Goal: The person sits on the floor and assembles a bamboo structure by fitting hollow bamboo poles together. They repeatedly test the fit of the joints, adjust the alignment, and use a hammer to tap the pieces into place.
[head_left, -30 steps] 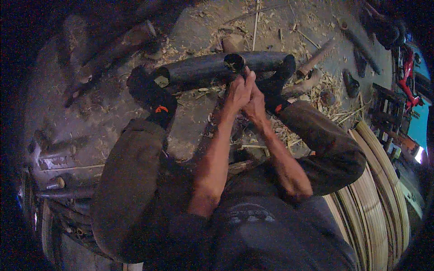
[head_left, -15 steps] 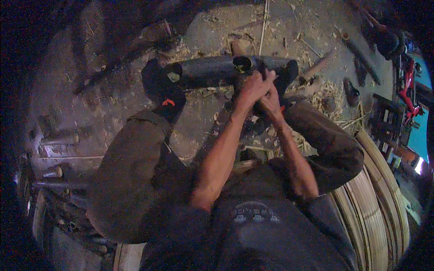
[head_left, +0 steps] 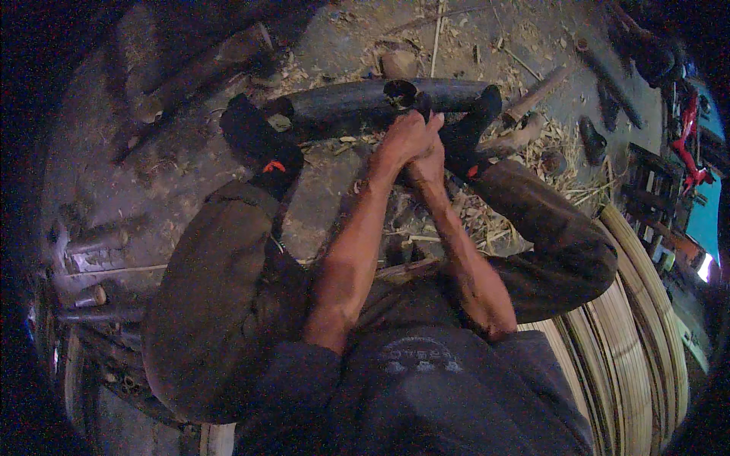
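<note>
My left hand [head_left: 397, 138] and my right hand [head_left: 432, 161] are pressed together, both closed around a dark upright tube [head_left: 401, 93] whose round open top shows just above my fingers. Behind them a thick dark curved pipe [head_left: 342, 106] lies across the ground. My two feet in dark socks [head_left: 255, 137] [head_left: 465, 129] rest against it, one on each side of my hands. My knees are spread wide in brown trousers. The lower part of the tube is hidden by my hands and forearms.
A bundle of pale bamboo strips [head_left: 631, 327] curves along the right. Shavings and straw [head_left: 525, 152] litter the ground by my right foot. Wooden sticks [head_left: 532, 91] lie beyond the pipe, metal pipes [head_left: 95, 254] at the left, a red tool [head_left: 688, 121] at far right.
Both hands stay clasped on the tube; they shifted slightly sideways in the picture as my head moved. Feet and pipe keep their places.
</note>
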Tool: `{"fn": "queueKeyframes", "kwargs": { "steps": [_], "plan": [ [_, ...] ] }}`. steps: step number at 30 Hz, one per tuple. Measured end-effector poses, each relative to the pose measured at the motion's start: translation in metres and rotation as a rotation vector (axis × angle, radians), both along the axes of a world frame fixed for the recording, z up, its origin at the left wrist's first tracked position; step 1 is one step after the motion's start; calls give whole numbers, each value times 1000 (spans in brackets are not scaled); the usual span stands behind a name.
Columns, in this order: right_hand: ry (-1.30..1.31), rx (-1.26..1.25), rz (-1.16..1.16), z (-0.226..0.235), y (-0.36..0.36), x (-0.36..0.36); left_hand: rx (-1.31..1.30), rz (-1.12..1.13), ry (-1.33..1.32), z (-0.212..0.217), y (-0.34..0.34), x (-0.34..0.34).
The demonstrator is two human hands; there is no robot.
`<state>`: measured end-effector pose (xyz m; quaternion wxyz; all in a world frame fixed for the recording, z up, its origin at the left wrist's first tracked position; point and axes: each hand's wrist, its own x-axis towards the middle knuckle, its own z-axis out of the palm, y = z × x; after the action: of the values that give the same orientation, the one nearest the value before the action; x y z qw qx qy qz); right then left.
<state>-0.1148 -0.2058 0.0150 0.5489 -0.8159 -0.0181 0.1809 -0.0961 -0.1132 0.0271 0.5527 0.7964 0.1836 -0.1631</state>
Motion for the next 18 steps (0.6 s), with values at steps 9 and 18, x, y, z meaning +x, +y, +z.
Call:
{"fn": "queueKeyframes", "kwargs": {
  "steps": [9, 18],
  "plan": [
    [81, -69, 438, 15, -47, 68, -133, 284, 117, 13, -26, 24],
    [161, -404, 773, 68, -38, 129, -332, 549, 222, 42, -33, 48]
  ]
}}
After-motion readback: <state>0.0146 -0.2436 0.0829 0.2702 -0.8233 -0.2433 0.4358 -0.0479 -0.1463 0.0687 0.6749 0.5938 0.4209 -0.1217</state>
